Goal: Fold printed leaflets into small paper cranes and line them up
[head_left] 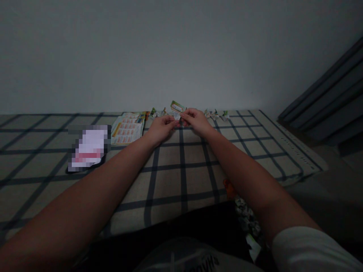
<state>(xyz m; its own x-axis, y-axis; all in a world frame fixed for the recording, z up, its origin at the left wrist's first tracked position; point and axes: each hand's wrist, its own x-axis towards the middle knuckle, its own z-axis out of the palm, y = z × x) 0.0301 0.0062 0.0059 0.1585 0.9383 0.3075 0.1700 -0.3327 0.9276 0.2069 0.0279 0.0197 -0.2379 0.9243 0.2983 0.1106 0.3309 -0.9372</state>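
Observation:
Both my hands are close together near the back of the checked cloth, pinching one small printed paper strip [177,108]. The strip is green at its top with white printed parts, and it stands tilted up between the fingers. My left hand [161,129] grips its lower edge with thumb and fingertips. From the right side, my right hand [195,120] holds it near the middle, fingers curled. Behind the hands, along the wall, lie several small folded paper pieces, some at the left [154,112] and some at the right [215,114].
Left of my hands lies a stack of printed sheets [128,129]. A phone with a blurred, lit screen [90,145] rests farther left on the checked cloth [167,181]. More folded paper pieces [246,215] sit low by my right forearm. A dark curtain [329,94] hangs at right.

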